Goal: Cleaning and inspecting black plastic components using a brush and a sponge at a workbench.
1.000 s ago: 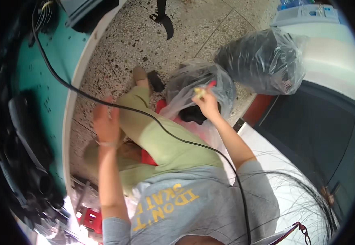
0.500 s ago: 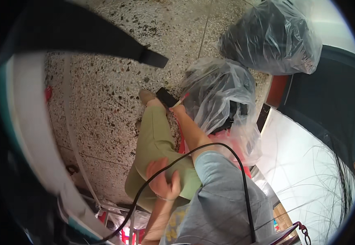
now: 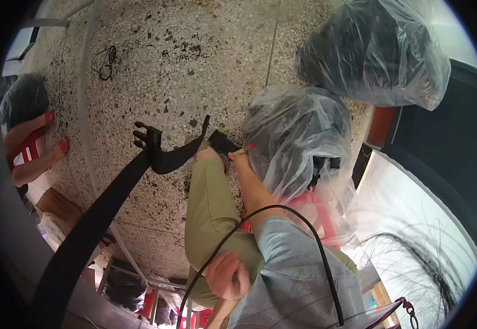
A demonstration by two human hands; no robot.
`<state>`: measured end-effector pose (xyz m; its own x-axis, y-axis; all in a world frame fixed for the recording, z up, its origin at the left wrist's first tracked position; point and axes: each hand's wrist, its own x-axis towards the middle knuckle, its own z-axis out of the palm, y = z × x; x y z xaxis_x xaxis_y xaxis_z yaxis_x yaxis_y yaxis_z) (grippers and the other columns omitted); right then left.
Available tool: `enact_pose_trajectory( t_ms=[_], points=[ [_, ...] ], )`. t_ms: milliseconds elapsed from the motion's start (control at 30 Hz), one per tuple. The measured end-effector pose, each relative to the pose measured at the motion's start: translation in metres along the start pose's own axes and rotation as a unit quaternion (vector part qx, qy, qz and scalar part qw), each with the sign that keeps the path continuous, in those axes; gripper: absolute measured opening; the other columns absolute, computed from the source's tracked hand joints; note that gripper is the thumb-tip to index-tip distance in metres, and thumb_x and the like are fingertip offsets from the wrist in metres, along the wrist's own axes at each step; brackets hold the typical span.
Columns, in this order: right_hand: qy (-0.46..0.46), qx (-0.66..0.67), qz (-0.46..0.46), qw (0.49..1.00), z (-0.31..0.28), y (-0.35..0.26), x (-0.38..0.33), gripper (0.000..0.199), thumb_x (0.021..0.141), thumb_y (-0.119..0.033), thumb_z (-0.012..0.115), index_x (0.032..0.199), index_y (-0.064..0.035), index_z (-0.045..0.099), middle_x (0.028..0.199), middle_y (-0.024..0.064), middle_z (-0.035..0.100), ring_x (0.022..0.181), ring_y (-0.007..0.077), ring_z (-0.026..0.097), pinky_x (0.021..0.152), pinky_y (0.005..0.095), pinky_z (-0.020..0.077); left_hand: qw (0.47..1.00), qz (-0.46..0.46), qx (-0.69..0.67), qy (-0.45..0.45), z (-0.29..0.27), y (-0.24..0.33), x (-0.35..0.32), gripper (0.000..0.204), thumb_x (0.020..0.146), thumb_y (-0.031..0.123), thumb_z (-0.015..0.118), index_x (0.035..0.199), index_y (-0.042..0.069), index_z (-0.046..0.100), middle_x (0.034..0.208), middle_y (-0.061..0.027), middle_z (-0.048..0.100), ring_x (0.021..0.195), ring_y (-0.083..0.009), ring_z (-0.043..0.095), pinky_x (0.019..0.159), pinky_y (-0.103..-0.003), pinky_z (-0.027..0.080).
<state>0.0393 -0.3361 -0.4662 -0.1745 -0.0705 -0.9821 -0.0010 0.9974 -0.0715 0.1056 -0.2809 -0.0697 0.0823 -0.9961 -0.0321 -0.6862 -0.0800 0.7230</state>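
Note:
My right hand (image 3: 240, 159) reaches down past my knee, its fingers closed on a small black block-shaped piece (image 3: 223, 143). A thin yellowish piece with a red tip (image 3: 248, 148) sticks out beside those fingers; its kind is unclear. My left hand (image 3: 228, 276) hovers over my lap by the olive trousers (image 3: 211, 203), fingers loosely curled and thumb apart, with nothing visible in it. A long black strap (image 3: 107, 214) crosses in front from the lower left, twists, and ends near the black piece. Its twisted part hides some of the floor.
Clear plastic bags with dark contents (image 3: 299, 137) (image 3: 376, 55) stand to the right on the speckled floor (image 3: 205, 55). A black cable (image 3: 326, 257) loops over my arm. Another person's legs in red footwear (image 3: 57, 151) show at left. A coiled black cord (image 3: 105, 63) lies farther off.
The black strap has swung from the upper left down toward the lower left, uncovering the other person's legs and the cord. My left hand has moved slightly lower; my right still grips the black piece.

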Motion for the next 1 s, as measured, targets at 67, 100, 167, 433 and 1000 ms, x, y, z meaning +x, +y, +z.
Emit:
enact_pose_trajectory(
  t_ms=[67, 100, 167, 433, 1000],
  points=[
    [0.004, -0.002, 0.009, 1.000, 0.005, -0.001, -0.003, 0.045, 0.072, -0.027, 0.073, 0.105, -0.0011, 0.058, 0.110, 0.0140, 0.059, 0.099, 0.0253, 0.058, 0.075, 0.0402, 0.0448, 1.000, -0.008, -0.001, 0.005, -0.001, -0.003, -0.005, 0.007, 0.072, 0.006, 0.057, 0.078, 0.002, 0.057, 0.086, -0.0107, 0.064, 0.079, -0.0293, 0.060, 0.077, -0.040, 0.044],
    [0.062, -0.022, -0.074, 0.995, 0.007, -0.002, 0.000, 0.037, 0.071, -0.025, 0.073, 0.096, -0.0011, 0.061, 0.103, 0.0152, 0.060, 0.092, 0.0271, 0.059, 0.072, 0.0395, 0.0454, 1.000, -0.012, -0.010, 0.014, 0.001, -0.002, -0.006, 0.004, 0.073, 0.005, 0.055, 0.076, 0.002, 0.056, 0.086, -0.0112, 0.064, 0.080, -0.0304, 0.059, 0.077, -0.041, 0.043],
    [0.194, -0.091, -0.280, 0.936, 0.010, -0.009, -0.009, 0.026, 0.069, -0.021, 0.072, 0.083, -0.0008, 0.062, 0.085, 0.0138, 0.061, 0.077, 0.0264, 0.061, 0.066, 0.0360, 0.0457, 0.999, -0.019, -0.017, 0.030, 0.002, -0.004, -0.005, 0.004, 0.073, 0.005, 0.053, 0.075, 0.002, 0.055, 0.087, -0.0123, 0.063, 0.083, -0.0315, 0.057, 0.078, -0.042, 0.043],
    [-0.205, 0.052, -0.434, 0.876, -0.093, -0.070, -0.230, 0.016, 0.073, -0.009, 0.068, 0.085, 0.0000, 0.061, 0.076, 0.0047, 0.060, 0.072, 0.0150, 0.057, 0.069, 0.0274, 0.0452, 0.940, -0.102, 0.326, -0.007, -0.005, -0.010, 0.015, 0.048, 0.074, 0.011, 0.061, 0.119, 0.006, 0.048, 0.126, -0.0152, 0.044, 0.120, -0.0413, 0.035, 0.100, -0.052, 0.025],
    [0.327, -0.416, -0.498, 0.687, -0.324, 0.014, -0.100, 0.021, 0.069, -0.020, 0.065, 0.089, -0.0124, 0.070, 0.138, 0.0110, 0.033, 0.125, 0.0345, 0.030, 0.099, 0.0447, 0.0282, 0.929, -0.168, 0.109, -0.311, 0.150, 0.017, 0.032, 0.060, 0.066, 0.038, 0.066, 0.109, -0.004, 0.057, 0.126, -0.0246, 0.044, 0.112, -0.0361, 0.048, 0.096, -0.037, 0.038]
  ],
)
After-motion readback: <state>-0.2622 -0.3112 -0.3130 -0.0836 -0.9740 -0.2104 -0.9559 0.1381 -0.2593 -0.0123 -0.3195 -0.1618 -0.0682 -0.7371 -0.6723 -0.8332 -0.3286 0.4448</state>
